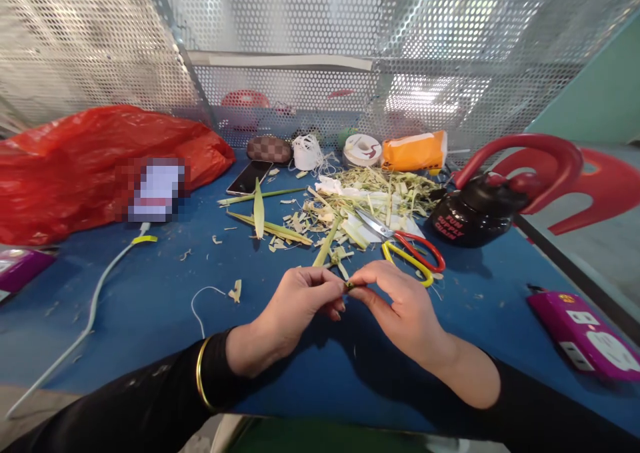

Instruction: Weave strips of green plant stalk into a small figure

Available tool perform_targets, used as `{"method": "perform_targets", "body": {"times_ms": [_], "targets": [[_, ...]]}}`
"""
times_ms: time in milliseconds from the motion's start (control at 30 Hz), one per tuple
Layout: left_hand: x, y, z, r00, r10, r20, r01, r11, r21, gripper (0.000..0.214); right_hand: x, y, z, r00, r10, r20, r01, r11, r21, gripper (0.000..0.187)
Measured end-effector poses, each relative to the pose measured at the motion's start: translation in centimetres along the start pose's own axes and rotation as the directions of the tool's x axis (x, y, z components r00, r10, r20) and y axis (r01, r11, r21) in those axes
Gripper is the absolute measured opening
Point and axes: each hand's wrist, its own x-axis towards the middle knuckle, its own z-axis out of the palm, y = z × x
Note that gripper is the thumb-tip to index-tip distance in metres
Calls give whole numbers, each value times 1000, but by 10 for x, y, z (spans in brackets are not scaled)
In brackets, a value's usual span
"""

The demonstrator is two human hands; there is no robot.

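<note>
Scrap [349,285] of something dark and green, too tiny for me to name, is pinched over the middle of the counter [165,293], toward the front edge. My left grip [300,300] is closed on it with finger and thumb, and my right grip [404,306] pinches it from the other side. Just past it, a messy pile of leaf bits [415,188] spreads toward the back edge, with long leaves [259,210] beside it. Scissors [384,230] with red and yellow handles lie at the front of the pile. Near the right edge stands a black jug [467,220]. A red bag [95,166] fills the back left corner, and a phone [250,176] lies near it.
</note>
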Motion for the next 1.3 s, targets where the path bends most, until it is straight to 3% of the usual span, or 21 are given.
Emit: {"method": "perform_targets", "body": {"times_ms": [233,433,533,633,733,833,1000,1300], "targets": [[-1,-3,-3,996,-87,34,90,991,-99,15,-1,1,-1,1000,-28,4,28,999,-16,10],[1,-6,-4,994,-88,58,94,989,-115,20,-1,-1,0,999,42,-23,-42,999,18,11],[0,-7,-3,997,-8,75,9,1000,-16,20,0,-1,0,996,90,-18,-88,992,87,10],[-3,-7,-3,978,173,114,-193,959,207,17,1,-2,-2,990,143,-4,-140,969,203,12],[-6,-6,-4,918,373,133,-390,792,469,13,3,-2,-3,979,205,16,-202,942,266,12],[-7,-6,-4,862,481,158,-470,646,602,13,4,-3,-3,963,263,52,-267,925,271,11],[-7,-7,-4,845,496,200,-496,590,637,15,3,-5,-3,970,239,39,-241,937,253,10],[-7,-10,-4,898,398,188,-427,682,594,23,-3,-4,0,997,65,-37,-59,988,140,10]]}}
